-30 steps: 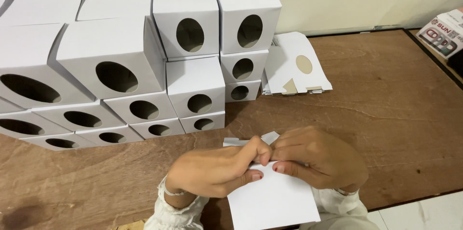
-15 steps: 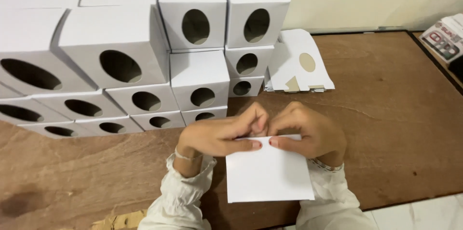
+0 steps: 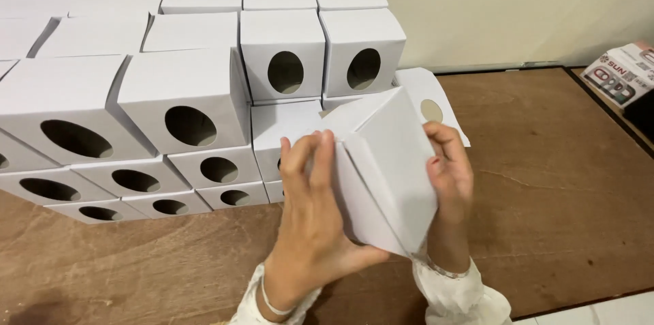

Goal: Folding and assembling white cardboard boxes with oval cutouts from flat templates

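White box [image 3: 392, 168] held btwn both hands (tilted)

Stack of white cardboard boxes [image 3: 184, 93] with oval cut-outs, several tiers, on the left of the brown wooden worktop [image 3: 545, 182]. One flat unfolded box blank [image 3: 436, 103] just beside the stack. Printed carton [image 3: 623, 73] at far right edge. Cream wall [image 3: 511, 5] behind.

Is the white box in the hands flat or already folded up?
Folded up: the box shows several angled faces between the left hand and right hand.
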